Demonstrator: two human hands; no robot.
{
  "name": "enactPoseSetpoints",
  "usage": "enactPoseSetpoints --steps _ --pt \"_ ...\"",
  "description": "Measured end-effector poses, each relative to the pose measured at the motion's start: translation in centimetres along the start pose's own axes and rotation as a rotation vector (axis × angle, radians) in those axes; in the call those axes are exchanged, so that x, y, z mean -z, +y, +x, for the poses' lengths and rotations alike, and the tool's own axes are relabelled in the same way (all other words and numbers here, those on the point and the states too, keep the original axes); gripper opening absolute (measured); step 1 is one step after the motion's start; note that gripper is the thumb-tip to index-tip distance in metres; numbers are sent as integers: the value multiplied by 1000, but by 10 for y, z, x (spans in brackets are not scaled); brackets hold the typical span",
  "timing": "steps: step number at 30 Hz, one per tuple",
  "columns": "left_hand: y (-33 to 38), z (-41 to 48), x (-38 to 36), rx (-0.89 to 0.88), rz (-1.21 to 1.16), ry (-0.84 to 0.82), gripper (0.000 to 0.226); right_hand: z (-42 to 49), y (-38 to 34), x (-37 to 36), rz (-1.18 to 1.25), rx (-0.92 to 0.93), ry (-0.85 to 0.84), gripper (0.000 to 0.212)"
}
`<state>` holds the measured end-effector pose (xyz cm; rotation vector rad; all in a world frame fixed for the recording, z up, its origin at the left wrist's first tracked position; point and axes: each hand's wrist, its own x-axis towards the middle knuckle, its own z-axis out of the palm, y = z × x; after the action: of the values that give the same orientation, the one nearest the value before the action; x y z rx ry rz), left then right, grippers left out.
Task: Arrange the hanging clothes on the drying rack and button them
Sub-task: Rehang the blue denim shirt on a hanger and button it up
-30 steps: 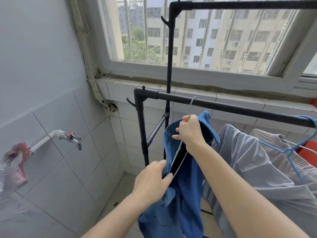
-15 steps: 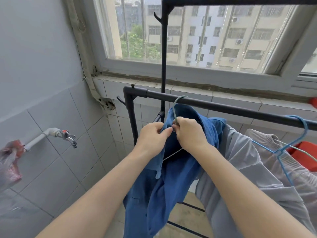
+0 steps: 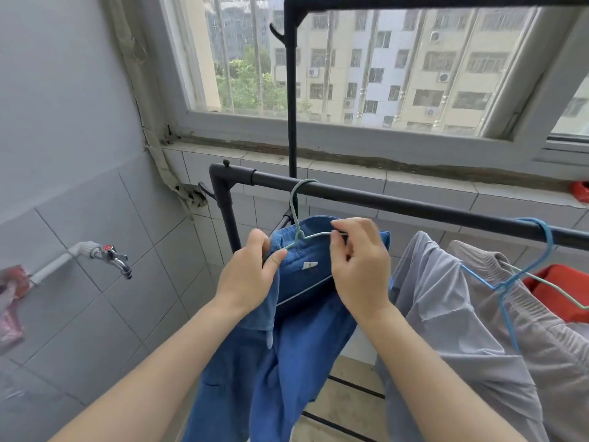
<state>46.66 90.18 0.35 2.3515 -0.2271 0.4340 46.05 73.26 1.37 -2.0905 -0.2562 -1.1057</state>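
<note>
A blue shirt (image 3: 280, 355) hangs on a pale green wire hanger (image 3: 298, 215) hooked over the lower black bar of the drying rack (image 3: 414, 205). My left hand (image 3: 248, 275) grips the left side of the shirt's collar. My right hand (image 3: 360, 266) pinches the hanger's right shoulder wire and the collar beside it. A small white label shows inside the collar between my hands. To the right, a grey shirt (image 3: 446, 330) hangs on a blue hanger (image 3: 538, 260) on the same bar.
A tall black rack post (image 3: 291, 90) rises behind the bar before the window. A metal tap (image 3: 113, 260) sticks out of the tiled wall at left. Something red (image 3: 554, 291) lies at right behind the grey clothes. Floor rails run under the rack.
My hands moved apart from the hanger's neck to either side of the collar. The collar now lies spread open on the hanger, with the hook seated over the bar.
</note>
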Motion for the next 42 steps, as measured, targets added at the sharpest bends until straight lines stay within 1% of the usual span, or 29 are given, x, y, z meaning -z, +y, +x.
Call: enactPoseSetpoints --steps 1,2,3,4,5,6,8,10,12,14,17,19,20,21,22,25,27,29,31,32,33,34,36,37,38,39,40,42 --pt "-5 1 3 12 -14 1 23 0 9 3 -64 -39 79 21" --pt "-8 1 6 20 -27 -3 18 1 18 6 -142 -126 57 30" --pt "-10 2 8 25 -39 -11 15 3 27 7 -244 -233 -50 39" --pt "-13 1 10 27 -43 -23 14 4 36 7 -344 -321 -192 45" --pt "-15 1 12 25 -39 -34 13 6 42 6 -389 -365 -304 44" --pt "-17 0 13 26 -33 -41 12 8 47 4 -368 -367 -372 39" --pt "-21 -1 16 49 -21 -42 14 15 52 0 -211 -320 -394 28" --pt "-26 -2 18 93 -6 -22 19 27 55 -1 -48 -354 -363 21" --pt "-31 -1 21 146 19 35 24 40 60 -1 88 -504 -389 30" --pt "-35 -2 23 204 61 112 31 51 63 -2 233 -726 -420 37" --pt "-36 -3 24 331 38 182 40 56 64 -7 522 -1094 -413 32" --pt "-36 -4 23 420 -41 197 39 55 64 -10 591 -1209 -388 33" --pt "-35 -3 24 463 -94 199 37 55 63 -10 584 -1215 -373 35" --pt "-35 -2 24 504 -148 198 34 56 63 -9 546 -1170 -365 36" --pt "-35 0 25 536 -199 190 31 57 62 -8 483 -1065 -377 34" --pt "-32 6 22 579 -327 120 24 61 50 -4 239 -580 -503 16" --pt "-28 8 17 574 -376 77 26 62 39 -4 79 -369 -611 14" --pt "-26 8 13 560 -391 70 39 62 28 -7 -71 -278 -659 20" --pt "-26 7 11 574 -416 75 47 65 21 -8 -195 -231 -646 31" --pt "-27 6 12 597 -445 74 48 66 19 -9 -209 -241 -640 37" --pt "-28 6 12 632 -483 67 46 68 17 -10 -157 -315 -618 39" --pt "-29 7 13 673 -526 60 40 72 18 -10 -39 -474 -582 35" --pt "-30 8 16 763 -593 63 30 82 26 -13 261 -921 -485 23" --pt "-31 8 16 803 -611 66 32 85 32 -13 361 -1114 -447 20" --pt "-31 9 16 841 -618 69 33 87 39 -13 424 -1252 -397 18" --pt "-31 9 16 869 -621 73 34 88 44 -13 471 -1345 -340 12" --pt "-31 9 17 885 -625 78 35 87 48 -15 510 -1387 -300 8" --pt "-30 10 19 907 -629 74 34 85 52 -17 547 -1380 -294 7"
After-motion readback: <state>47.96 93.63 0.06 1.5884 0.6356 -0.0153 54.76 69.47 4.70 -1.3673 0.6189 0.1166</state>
